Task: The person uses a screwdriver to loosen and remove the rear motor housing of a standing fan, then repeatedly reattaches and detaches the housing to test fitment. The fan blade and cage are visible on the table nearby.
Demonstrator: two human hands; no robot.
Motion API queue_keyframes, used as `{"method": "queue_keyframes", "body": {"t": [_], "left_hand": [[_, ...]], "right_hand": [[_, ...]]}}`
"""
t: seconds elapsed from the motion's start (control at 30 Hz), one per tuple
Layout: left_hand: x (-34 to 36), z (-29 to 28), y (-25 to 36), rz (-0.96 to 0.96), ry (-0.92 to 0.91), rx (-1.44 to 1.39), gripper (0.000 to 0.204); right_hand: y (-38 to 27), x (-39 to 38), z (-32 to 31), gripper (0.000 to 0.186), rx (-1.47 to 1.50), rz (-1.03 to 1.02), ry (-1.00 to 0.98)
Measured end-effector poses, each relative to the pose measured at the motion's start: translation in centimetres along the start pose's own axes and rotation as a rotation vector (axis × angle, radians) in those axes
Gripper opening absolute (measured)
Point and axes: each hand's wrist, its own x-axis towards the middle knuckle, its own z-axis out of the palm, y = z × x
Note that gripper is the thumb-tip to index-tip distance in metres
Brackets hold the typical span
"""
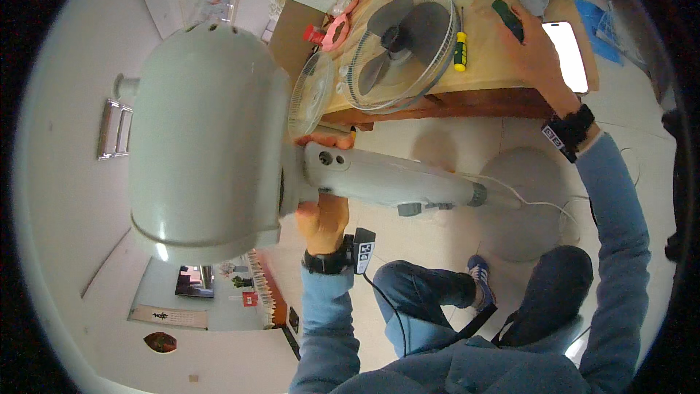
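Observation:
A large pale grey fan motor housing (208,138) fills the left of the view, joined to the stand's neck (394,175) with its dark knobs. My left hand (324,222) is wrapped round the neck right beside the housing, fingers showing on the far side. Over the table's right part, my right hand (536,55) closes on a screwdriver (508,20) with a dark green handle, its thin shaft pointing up and left. Left of that hand lies a yellow and black screwdriver (460,52). Grey fan blades (412,25) sit in a round wire guard.
A lit phone (566,55) lies by my right wrist on the wooden table (496,80). Another guard (311,95) leans at the table's left edge, near a pink object (335,32). The round fan base (521,204) stands on the floor with a white cord (539,206).

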Motion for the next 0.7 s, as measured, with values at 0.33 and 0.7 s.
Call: {"method": "queue_keyframes", "body": {"t": [0.33,0.7], "left_hand": [[0.2,0.2,-0.3,0.017,-0.009,-0.069,0.086],[0.7,-1.6,-1.4,0.026,-0.185,-0.240,0.069]], "right_hand": [[-7.4,-0.9,-14.4,0.036,0.682,0.187,-0.699],[-12.9,-1.7,-21.0,0.033,0.723,0.028,-0.868]]}}
